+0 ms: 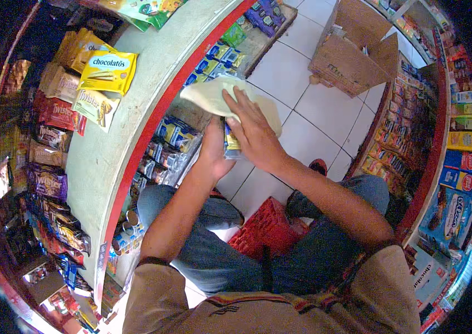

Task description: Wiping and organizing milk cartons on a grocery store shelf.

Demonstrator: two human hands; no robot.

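Note:
A cream cloth [204, 97] is draped over the upper part of what I hold, its loose end hanging past my right fingers. My right hand [257, 131] lies over the cloth with fingers extended, pressing it from above. My left hand [214, 152] holds a blue-and-yellow packet [232, 142] in clear plastic, mostly hidden under the cloth and the right hand. Close by on the left, similar blue-and-yellow packets [177, 133] stand on a shelf below the counter. More of them [215, 62] lie farther along that shelf.
A pale counter [102, 167] with a red edge curves along the left, bearing Chocolatos [108, 73] and Twister snack packs. An opened cardboard box [351, 58] stands on the white tiled floor [319, 108]. Stocked shelves [403, 121] line the right. Something red [261, 229] is between my legs.

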